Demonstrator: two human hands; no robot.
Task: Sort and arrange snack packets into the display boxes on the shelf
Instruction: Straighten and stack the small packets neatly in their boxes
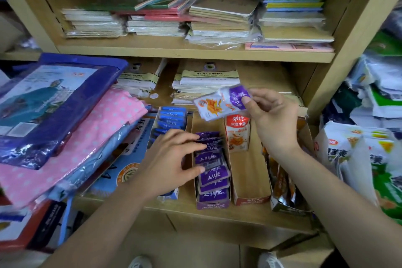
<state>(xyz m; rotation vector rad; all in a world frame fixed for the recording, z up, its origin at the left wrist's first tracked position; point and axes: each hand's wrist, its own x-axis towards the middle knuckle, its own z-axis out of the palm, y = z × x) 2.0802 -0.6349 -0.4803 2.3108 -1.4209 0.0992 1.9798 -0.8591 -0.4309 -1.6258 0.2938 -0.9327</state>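
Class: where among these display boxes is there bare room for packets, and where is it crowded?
Bare: red box floor, before its upright orange packet, between purple box and rightmost box. Crowded: purple box, packed full.

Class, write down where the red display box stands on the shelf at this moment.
In the head view, the red display box stands right of centre, between the purple display box and the box of brown packets.

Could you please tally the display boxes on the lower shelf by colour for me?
Blue display box: 1
Purple display box: 1
Red display box: 1
Dark display box: 1
Total: 4
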